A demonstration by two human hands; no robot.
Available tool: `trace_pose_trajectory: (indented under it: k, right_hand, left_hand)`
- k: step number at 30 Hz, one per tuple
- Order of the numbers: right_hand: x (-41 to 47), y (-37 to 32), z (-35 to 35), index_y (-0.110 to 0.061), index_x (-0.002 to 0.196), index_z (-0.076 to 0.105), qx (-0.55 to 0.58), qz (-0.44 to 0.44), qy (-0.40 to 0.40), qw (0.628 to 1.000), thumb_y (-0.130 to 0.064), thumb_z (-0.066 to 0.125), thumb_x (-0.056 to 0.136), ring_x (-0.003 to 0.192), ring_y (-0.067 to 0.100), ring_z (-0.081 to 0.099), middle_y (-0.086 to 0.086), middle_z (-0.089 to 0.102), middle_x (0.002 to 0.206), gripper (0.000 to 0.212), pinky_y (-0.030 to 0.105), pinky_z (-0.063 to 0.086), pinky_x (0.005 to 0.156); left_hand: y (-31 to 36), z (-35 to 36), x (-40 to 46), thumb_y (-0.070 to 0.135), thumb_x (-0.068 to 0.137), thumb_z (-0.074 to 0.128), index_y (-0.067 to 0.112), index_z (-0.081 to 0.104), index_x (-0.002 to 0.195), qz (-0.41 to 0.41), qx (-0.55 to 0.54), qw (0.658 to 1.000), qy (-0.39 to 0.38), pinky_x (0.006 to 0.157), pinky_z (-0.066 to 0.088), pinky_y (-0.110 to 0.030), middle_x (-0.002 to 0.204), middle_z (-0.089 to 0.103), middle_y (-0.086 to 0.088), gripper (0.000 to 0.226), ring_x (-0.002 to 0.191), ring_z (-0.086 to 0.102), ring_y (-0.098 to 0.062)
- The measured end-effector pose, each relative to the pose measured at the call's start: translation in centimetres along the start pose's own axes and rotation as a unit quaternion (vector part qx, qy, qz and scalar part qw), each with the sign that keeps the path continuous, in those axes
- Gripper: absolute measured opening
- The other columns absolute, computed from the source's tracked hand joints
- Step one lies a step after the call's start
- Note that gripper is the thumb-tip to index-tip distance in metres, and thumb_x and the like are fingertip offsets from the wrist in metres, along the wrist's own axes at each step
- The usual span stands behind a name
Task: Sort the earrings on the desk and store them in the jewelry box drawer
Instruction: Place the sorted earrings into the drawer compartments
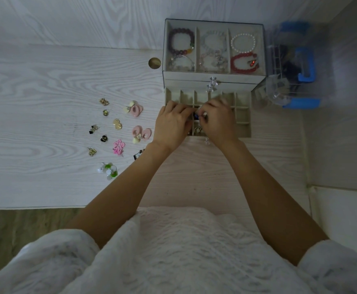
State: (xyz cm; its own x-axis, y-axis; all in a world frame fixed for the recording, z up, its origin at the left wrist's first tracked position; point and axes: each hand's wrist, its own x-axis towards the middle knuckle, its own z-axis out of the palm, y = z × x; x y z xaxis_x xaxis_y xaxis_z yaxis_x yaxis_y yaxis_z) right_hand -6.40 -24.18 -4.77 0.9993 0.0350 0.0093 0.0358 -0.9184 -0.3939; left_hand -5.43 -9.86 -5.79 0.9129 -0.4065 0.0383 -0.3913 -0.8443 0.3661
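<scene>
Beige drawer (244, 115) under both hands (left hand (171, 126), right hand (217, 122)), earrings (118, 132) leftward.

Both hands (173, 126) crowd the open drawer (242, 115); loose earrings (118, 124) dot the desk (35, 102) left.

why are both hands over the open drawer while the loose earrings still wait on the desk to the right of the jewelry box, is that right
Not quite. The head view shows the loose earrings on the white wood-grain desk to the left of the clear-lidded jewelry box. Both hands, left hand and right hand, are over its open drawer.
</scene>
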Motion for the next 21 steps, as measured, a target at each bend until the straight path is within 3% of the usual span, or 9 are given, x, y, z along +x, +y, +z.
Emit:
trace_pose_trajectory:
  k: [6,11,15,18,21]
  right_hand:
    - [-1.1,0.6,-0.3,-0.007,0.097,0.067,-0.018,-0.038,0.013,0.999,-0.011,0.052,0.086,0.097,0.026,0.053,0.007,0.068,0.099,0.019,0.032,0.04,0.082]
    - [-1.6,0.8,-0.1,-0.007,0.104,0.066,0.073,0.001,-0.014,0.997,-0.003,0.055,0.083,0.103,0.025,0.055,0.009,0.068,0.102,0.024,0.024,0.035,0.085]
    - [-1.5,1.0,-0.1,-0.003,0.105,0.068,0.042,-0.013,0.012,0.999,-0.002,0.05,0.086,0.106,0.027,0.054,0.01,0.066,0.112,0.026,0.03,0.039,0.093]
    - [-1.9,0.8,-0.1,-0.003,0.107,0.067,0.029,-0.007,0.024,0.999,-0.004,0.048,0.088,0.108,0.028,0.053,0.011,0.064,0.113,0.027,0.032,0.039,0.094]
    - [-2.4,0.1,-0.5,-0.003,0.108,0.067,0.01,-0.016,0.031,0.999,-0.005,0.048,0.089,0.106,0.03,0.053,0.012,0.064,0.112,0.027,0.035,0.04,0.093]
  left_hand:
    - [0.2,0.1,-0.1,0.022,0.091,0.05,0.02,0.068,0.11,0.026,0.012,1.0,0.005,0.082,0.039,-0.037,0.115,0.066,0.0,0.027,0.104,0.054,-0.029]
    - [0.4,0.2,-0.4,0.02,0.089,0.05,0.012,0.068,0.109,0.038,-0.01,0.999,0.008,0.083,0.043,-0.038,0.113,0.069,-0.004,0.028,0.105,0.057,-0.028]
    - [0.6,0.6,-1.2,0.022,0.088,0.052,0.009,0.063,0.116,0.057,0.023,0.998,0.006,0.085,0.044,-0.037,0.121,0.064,-0.006,0.033,0.11,0.056,-0.028]
    - [0.6,0.8,-1.8,0.025,0.092,0.045,0.01,0.052,0.128,0.048,0.008,0.999,-0.014,0.094,0.036,-0.034,0.134,0.054,-0.003,0.04,0.119,0.048,-0.025]
    - [0.4,-0.2,-2.1,0.021,0.092,0.048,0.011,0.059,0.12,0.036,-0.035,0.999,0.008,0.092,0.039,-0.035,0.126,0.06,-0.004,0.033,0.116,0.05,-0.026]
